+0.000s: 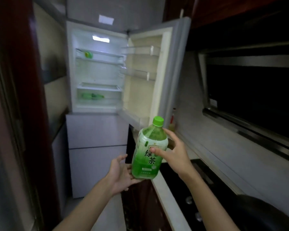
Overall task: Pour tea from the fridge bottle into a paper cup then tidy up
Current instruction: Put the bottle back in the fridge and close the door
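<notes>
Narrow, dim kitchen: fridge (97,72) at far end, upper door (157,64) swung wide to right, interior lit, green bottles (92,96) lying on lowest shelf, small green item (88,54) on top shelf. Along right side, pale table (170,197) carrying black hob (207,189), dark pan (265,212) at near corner, range hood (249,80) above. Tea bottle (148,150) out of fridge, held in mid-air at table's edge, nearly upright with slight tilt, green cap (158,121) on; fill level hard to read behind label. Right hand (172,155) clamped on bottle body, thumb pressed across label, fingers round far side. Left hand (122,174) palm-up under base, fingers relaxed and apart, supporting rather than gripping. Paper cup not in view. Step in hand, by judgement: fetching stage, pouring not yet begun. Next move: set bottle down on table, locate cup, unscrew cap while holding body firm. Shut fridge door as part of tidying. Caution: chilled plastic possibly slippery; keep support under base until set down.
</notes>
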`<state>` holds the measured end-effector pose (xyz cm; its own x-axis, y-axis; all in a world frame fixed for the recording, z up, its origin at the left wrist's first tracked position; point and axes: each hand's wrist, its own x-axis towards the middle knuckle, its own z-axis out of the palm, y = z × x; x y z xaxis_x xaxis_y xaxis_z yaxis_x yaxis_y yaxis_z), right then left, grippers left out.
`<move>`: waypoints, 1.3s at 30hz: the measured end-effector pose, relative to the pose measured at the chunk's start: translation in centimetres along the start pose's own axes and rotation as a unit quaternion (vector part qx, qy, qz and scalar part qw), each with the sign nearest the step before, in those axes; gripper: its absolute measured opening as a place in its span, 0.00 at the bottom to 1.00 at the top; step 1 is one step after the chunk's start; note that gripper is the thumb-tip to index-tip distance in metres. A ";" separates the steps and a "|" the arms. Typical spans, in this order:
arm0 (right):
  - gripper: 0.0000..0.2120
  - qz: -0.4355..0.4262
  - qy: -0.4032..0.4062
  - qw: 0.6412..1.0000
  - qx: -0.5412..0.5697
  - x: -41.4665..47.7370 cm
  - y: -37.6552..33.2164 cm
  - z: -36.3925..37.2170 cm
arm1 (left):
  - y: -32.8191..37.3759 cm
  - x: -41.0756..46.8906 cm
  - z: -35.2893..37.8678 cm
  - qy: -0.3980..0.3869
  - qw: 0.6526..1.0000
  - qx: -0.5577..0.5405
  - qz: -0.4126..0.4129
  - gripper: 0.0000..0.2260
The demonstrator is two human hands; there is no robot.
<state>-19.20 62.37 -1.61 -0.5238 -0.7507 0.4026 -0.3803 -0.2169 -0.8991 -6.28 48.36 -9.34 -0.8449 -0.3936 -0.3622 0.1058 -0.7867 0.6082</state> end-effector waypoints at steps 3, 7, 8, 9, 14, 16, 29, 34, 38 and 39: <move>0.34 -0.016 -0.017 1.000 -0.004 3.2 -0.4 4.8 | 4.6 -0.4 -3.0 0.012 1.000 0.001 0.019 0.31; 0.35 -0.027 -0.031 0.999 0.012 7.1 -0.5 10.2 | 10.1 -1.1 -6.5 0.027 0.999 0.008 0.041 0.30; 0.36 -0.029 -0.036 0.999 0.017 8.0 -0.6 11.5 | 11.4 -1.3 -7.3 0.028 0.998 0.009 0.047 0.30; 0.35 -0.031 -0.039 0.999 0.018 8.9 -0.6 12.6 | 12.5 -1.4 -8.0 0.031 0.998 0.008 0.053 0.29; 0.32 -0.031 -0.067 0.997 0.033 13.2 -0.3 17.2 | 16.9 -0.9 -11.2 0.041 0.996 -0.013 0.077 0.29; 0.32 -0.026 -0.077 0.996 0.046 14.9 0.0 18.5 | 18.4 -0.2 -12.2 0.050 0.995 -0.017 0.083 0.28; 0.37 -0.043 -0.115 0.990 0.073 31.7 5.6 22.4 | 29.2 9.9 -14.1 0.095 0.986 0.008 0.135 0.26; 0.36 -0.061 -0.122 0.987 0.084 39.1 6.7 23.3 | 34.8 14.7 -13.6 0.108 0.982 0.023 0.156 0.26; 0.33 -0.061 -0.144 0.984 0.090 44.3 7.7 24.0 | 38.1 18.2 -13.4 0.113 0.980 0.017 0.165 0.26; 0.32 -0.058 -0.148 0.983 0.092 45.5 8.0 24.3 | 38.9 18.9 -13.5 0.115 0.979 0.013 0.167 0.27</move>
<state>-27.52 11.31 5.31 -0.2297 -0.8571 0.4611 -0.2650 -0.4008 -0.8770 -11.11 3.90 -2.06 -0.6247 -0.7256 -0.2884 0.3397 -0.5852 0.7363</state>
